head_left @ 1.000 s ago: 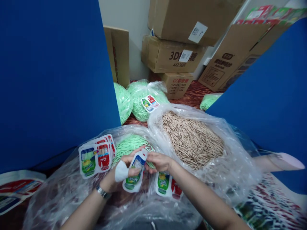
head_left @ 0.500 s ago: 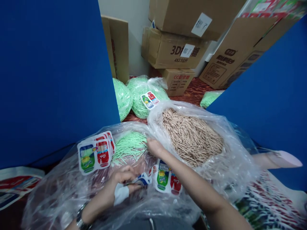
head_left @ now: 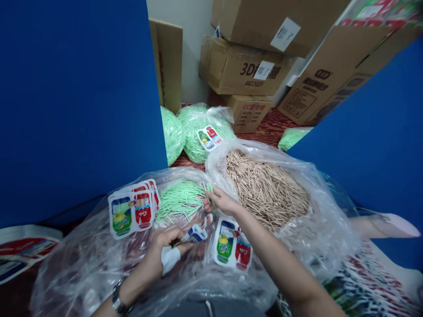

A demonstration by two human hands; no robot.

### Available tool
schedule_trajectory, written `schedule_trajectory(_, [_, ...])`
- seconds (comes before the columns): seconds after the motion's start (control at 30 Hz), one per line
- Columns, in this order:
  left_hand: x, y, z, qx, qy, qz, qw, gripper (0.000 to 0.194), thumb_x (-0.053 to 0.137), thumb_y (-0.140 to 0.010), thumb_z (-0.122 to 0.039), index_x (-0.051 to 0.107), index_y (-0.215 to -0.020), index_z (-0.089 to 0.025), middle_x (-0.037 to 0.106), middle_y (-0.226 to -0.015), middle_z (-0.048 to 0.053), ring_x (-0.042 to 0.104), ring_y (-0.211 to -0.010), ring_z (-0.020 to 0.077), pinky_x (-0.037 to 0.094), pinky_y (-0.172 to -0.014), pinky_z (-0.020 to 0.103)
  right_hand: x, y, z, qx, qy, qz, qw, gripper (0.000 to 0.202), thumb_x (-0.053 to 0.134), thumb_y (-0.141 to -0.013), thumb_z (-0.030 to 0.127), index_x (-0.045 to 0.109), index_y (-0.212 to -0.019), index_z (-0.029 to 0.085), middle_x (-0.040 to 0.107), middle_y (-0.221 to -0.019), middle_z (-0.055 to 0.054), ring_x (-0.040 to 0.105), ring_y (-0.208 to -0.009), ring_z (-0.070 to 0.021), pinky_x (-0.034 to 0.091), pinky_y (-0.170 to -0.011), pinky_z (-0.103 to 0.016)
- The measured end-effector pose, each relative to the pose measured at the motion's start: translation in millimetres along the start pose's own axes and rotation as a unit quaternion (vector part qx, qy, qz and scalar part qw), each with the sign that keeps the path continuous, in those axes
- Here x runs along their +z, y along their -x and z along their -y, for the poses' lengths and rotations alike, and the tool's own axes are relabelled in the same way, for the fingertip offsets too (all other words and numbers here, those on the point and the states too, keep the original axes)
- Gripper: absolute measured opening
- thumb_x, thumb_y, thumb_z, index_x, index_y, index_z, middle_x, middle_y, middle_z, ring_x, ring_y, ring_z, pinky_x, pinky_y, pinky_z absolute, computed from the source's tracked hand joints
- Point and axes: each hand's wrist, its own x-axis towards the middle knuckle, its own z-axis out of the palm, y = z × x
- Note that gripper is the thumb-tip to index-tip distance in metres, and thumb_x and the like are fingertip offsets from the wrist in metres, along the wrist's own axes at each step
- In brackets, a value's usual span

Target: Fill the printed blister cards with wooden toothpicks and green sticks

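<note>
Pouch [head_left: 194,233] pinched in left hand [head_left: 165,246]; right hand [head_left: 220,201] pinching green sticks [head_left: 180,200].

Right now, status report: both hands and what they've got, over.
Left hand grips an empty pouch. Right hand pinches green sticks. Nothing between them.

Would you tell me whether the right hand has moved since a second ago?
Yes. The right hand has left the small printed pouch held by the left hand, reaching away to the pile of green sticks.
</note>
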Motion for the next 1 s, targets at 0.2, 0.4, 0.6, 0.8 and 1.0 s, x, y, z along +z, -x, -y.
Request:
schedule_trajectory(0.2, [8.9, -1.2, 7.4, 0.043, -0.004, -0.010, 0.999, 0.027, 0.064, -0.080, -0.025, 0.049, -0.059, -0.017, 0.050, -0.061, -0.002, 0.045, -0.057, 0.0117, 0.032, -0.054, 0.022, 7.7, 3.7, -2.1, -0.050, -0.166, -0.052, 0.983, 0.036, 0.026, -0.096, 0.047, 0.043, -0.111, 0.020, 0.055, -0.074, 0.001, 0.055, -0.061, -0.0127, 0.046, -0.058, -0.025])
schedule_trajectory(0.4, [15.8, 5.7, 7.6, 0.082, -0.029, -0.002, 0.996, 0.027, 0.063, -0.082, -0.024, 0.047, -0.061, -0.018, 0.051, -0.062, -0.002, 0.046, -0.057, 0.0116, 0.032, -0.054, 0.022, 31.5, -42.5, 32.2, 0.007, 0.195, -0.038, 0.980, 0.033, 0.033, -0.097, 0.036, 0.050, -0.113, 0.012, 0.067, -0.100, -0.015, 0.064, -0.096, -0.0241, 0.046, -0.081, -0.032])
schedule_trajectory(0.6, [8.5, 15.2, 13.4, 0.062, -0.040, -0.026, 0.997, 0.023, 0.059, -0.084, -0.020, 0.050, -0.063, -0.017, 0.052, -0.063, -0.002, 0.048, -0.059, 0.0118, 0.033, -0.055, 0.022, 55.2, -71.5, 50.4, 0.053, 0.207, -0.014, 0.977, 0.029, 0.043, -0.090, 0.021, 0.055, -0.112, 0.004, 0.067, -0.103, -0.024, 0.064, -0.100, -0.0300, 0.048, -0.082, -0.038])
schedule_trajectory(0.8, [2.1, 11.4, 13.1, 0.080, -0.004, -0.037, 0.996, 0.017, 0.055, -0.086, -0.021, 0.058, -0.069, -0.016, 0.058, -0.066, 0.001, 0.052, -0.061, 0.0136, 0.037, -0.058, 0.023, 36.7, -54.0, 44.5, 0.028, 0.143, -0.031, 0.989, 0.024, 0.043, -0.088, 0.015, 0.055, -0.108, 0.009, 0.064, -0.107, -0.022, 0.063, -0.100, -0.0295, 0.047, -0.085, -0.043])
schedule_trajectory(1.0, [2.4, 3.0, 11.7, 0.054, -0.006, -0.070, 0.996, 0.023, 0.060, -0.085, -0.029, 0.056, -0.066, -0.016, 0.056, -0.063, 0.000, 0.051, -0.059, 0.0139, 0.038, -0.057, 0.024, 3.0, -2.1, 42.3, -0.067, -0.340, -0.039, 0.937, 0.030, 0.039, -0.092, 0.049, 0.046, -0.104, 0.023, 0.049, -0.069, 0.005, 0.053, -0.055, -0.0108, 0.052, -0.061, -0.029])
